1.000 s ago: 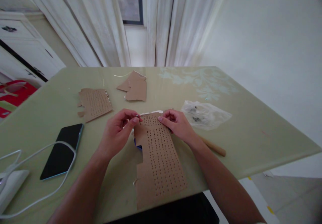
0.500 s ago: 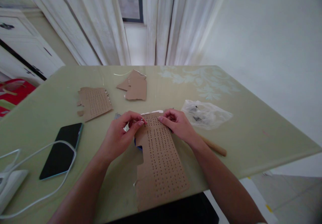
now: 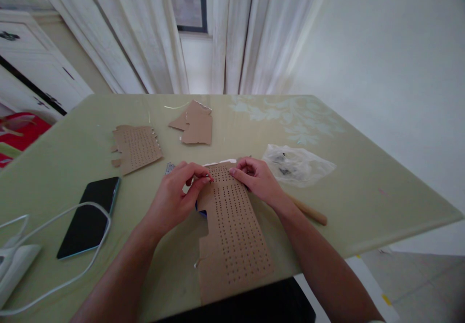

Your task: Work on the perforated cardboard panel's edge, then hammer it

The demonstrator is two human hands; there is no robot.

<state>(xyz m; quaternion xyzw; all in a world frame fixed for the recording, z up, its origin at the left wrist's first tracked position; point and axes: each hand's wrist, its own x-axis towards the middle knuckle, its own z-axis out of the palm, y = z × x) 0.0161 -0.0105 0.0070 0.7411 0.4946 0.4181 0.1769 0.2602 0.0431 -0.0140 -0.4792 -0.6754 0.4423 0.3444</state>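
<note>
A long brown cardboard strip (image 3: pixel 232 236) full of punched holes lies on the green table (image 3: pixel 363 192) in front of me. My left hand (image 3: pixel 174 199) pinches a small thin metal piece at the strip's top left corner. My right hand (image 3: pixel 259 180) presses its fingertips on the strip's top right edge. A wooden handle (image 3: pixel 308 210) sticks out from under my right wrist. Something blue and white peeks out beneath the strip near my left hand.
A second perforated cardboard piece (image 3: pixel 136 147) and a plain torn piece (image 3: pixel 196 124) lie farther back. A black phone (image 3: pixel 90 215) with a white cable (image 3: pixel 54 245) sits at the left. A clear plastic bag (image 3: pixel 296 164) lies to the right. The table edge is close.
My left hand has shifted slightly right, bringing its pinched fingertips onto the strip's top corner. My right hand has stayed put.
</note>
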